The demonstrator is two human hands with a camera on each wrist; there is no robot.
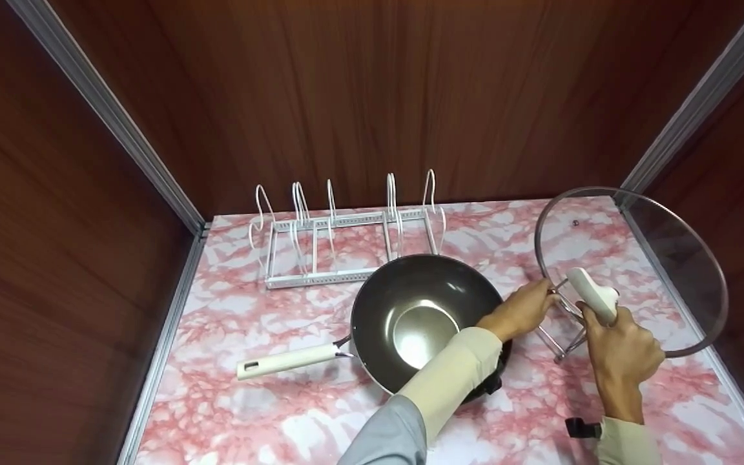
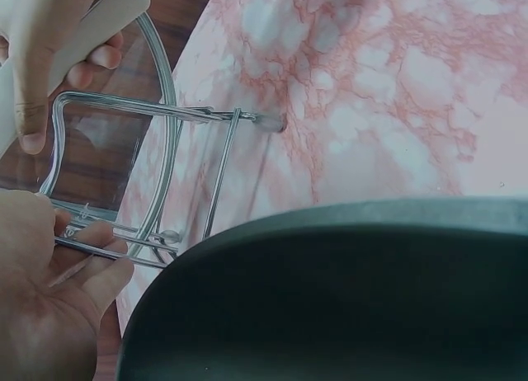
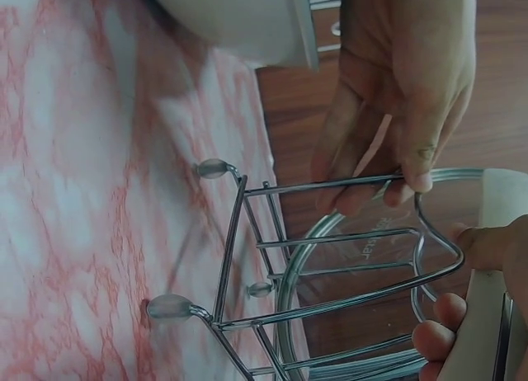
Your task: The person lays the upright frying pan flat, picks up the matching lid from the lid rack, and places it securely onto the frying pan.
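My right hand (image 1: 624,352) grips the cream handle (image 1: 595,294) of a large clear glass lid (image 1: 675,271) with a metal rim. The lid stands tilted on edge at the right, leaning in a small chrome wire lid stand (image 3: 338,307). Thumb and fingers of my left hand (image 1: 519,311) pinch the stand's upper wire on its left side. In the right wrist view the stand's clear rubber feet (image 3: 169,307) show close to the table. A dark wok (image 1: 372,310) sits under my left forearm, its cream handle (image 1: 291,361) pointing left.
Behind the wok, a white metal rack (image 1: 320,278) with several upright wire loops stands near the back wall (image 1: 372,97). Pink marbled table (image 1: 230,413) lies beneath everything. Brown wood panels with metal corner strips (image 1: 688,97) enclose the left, back and right.
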